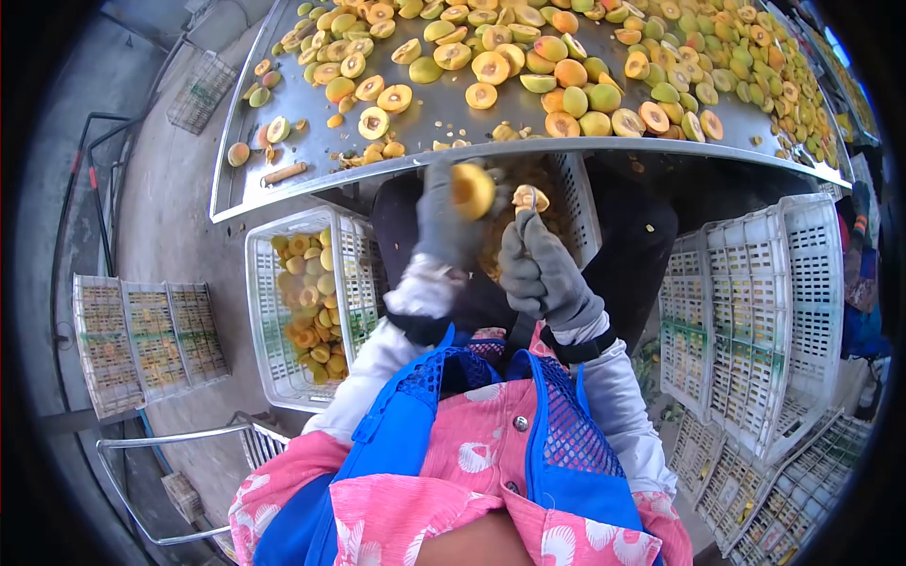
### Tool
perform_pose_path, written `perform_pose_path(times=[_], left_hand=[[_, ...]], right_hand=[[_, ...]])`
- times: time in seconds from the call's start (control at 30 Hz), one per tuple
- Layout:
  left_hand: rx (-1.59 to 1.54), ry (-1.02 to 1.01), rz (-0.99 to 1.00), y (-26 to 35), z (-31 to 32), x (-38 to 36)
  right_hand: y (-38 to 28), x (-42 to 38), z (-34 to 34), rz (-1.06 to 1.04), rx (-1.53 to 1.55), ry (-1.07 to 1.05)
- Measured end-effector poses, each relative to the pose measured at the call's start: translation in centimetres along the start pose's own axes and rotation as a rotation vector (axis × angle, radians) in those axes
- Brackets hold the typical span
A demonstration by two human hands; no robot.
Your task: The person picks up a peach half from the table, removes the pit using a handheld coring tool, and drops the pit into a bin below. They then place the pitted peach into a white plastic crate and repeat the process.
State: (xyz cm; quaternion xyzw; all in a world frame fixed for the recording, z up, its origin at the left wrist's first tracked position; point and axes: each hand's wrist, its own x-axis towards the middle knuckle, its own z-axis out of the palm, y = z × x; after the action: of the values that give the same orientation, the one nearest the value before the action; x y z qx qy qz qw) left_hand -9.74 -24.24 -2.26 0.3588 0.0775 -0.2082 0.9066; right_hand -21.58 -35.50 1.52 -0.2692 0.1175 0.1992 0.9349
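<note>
My left hand (447,219), in a grey glove and blurred by motion, grips a hollowed yellow peach half (471,191) just below the table's front edge. My right hand (545,269), gloved as well, is closed with the thumb up around a small metal-tipped pitting tool (536,200), most of it hidden in the fist. A pale, ragged piece of fruit or pit (525,196) sits at the tool's tip. Behind and between the hands, a crate (578,203) with brownish scraps stands between my knees, partly covered.
A metal table (321,132) carries many halved peaches (491,67) and a short wooden-looking stick (284,174). At my left, a white crate (267,321) contains peach halves (311,302). Stacked crates (736,311) stand at right, another person's arm (859,255) beyond them.
</note>
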Motion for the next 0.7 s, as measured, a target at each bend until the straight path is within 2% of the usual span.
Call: perform_pose_path(times=[0.03, 0.07, 0.1, 0.13, 0.17, 0.2, 0.27, 0.33, 0.37, 0.4, 0.43, 0.53, 0.57, 0.6, 0.67, 0.7], left_hand=[[0.373, -0.092, 0.253, 3.9, 0.4, -2.9], [0.306, 0.046, 0.2, 5.8, -4.7, -1.4], [0.664, 0.042, 0.448, 9.3, -5.7, -3.3], [0.942, 0.43, 0.486, 12.3, -8.9, -3.3], [1.484, 0.635, 0.663, 14.6, -10.4, -4.4], [1.981, 0.793, 1.018, 15.7, -11.4, -4.9], [1.725, 0.476, 1.057, 14.2, -9.9, -3.5], [1.412, -0.03, 1.063, 8.8, -5.9, -1.1], [1.82, -0.273, 1.377, 6.5, -5.7, 1.1], [1.391, -0.156, 0.777, 4.2, -0.4, -0.5], [1.427, -0.311, 0.854, 4.0, 1.5, 0.6], [1.579, -0.321, 0.864, 5.0, 1.8, 6.8], [1.496, -0.293, 0.773, 5.5, 1.6, 8.9], [1.503, -0.302, 0.763, 5.4, 1.8, 11.2], [1.736, -0.02, 0.495, 4.8, 2.5, 15.8], [1.736, -0.025, 0.489, 4.1, 2.8, 17.6]], right_hand=[[0.0, 0.0, -0.3, 0.003, -0.004, 0.0], [0.1, 0.0, -0.6, 0.041, 0.026, 0.015], [0.3, 0.2, -0.6, 0.079, 0.059, 0.027], [0.2, 0.6, -0.5, 0.077, 0.059, 0.015], [0.0, 1.1, -0.2, 0.128, 0.107, -0.018], [0.0, 1.5, 0.2, 0.185, 0.156, -0.047], [0.1, 2.6, 1.7, 0.232, 0.101, -0.074], [0.2, 3.2, 3.4, 0.326, 0.046, -0.04], [0.2, 3.3, 3.8, 0.382, -0.038, -0.046], [1.1, 3.7, 2.9, 0.467, 0.132, -0.092], [1.2, 3.7, 1.8, 0.404, 0.168, -0.072], [0.2, 2.8, -0.6, 0.252, 0.293, 0.046], [0.0, 3.0, -1.8, 0.267, 0.362, 0.044], [0.2, 2.9, -2.4, 0.264, 0.375, 0.046], [-0.5, 2.6, -2.4, 0.254, 0.28, 0.207], [-1.0, 2.4, -1.9, 0.239, 0.205, 0.286]])
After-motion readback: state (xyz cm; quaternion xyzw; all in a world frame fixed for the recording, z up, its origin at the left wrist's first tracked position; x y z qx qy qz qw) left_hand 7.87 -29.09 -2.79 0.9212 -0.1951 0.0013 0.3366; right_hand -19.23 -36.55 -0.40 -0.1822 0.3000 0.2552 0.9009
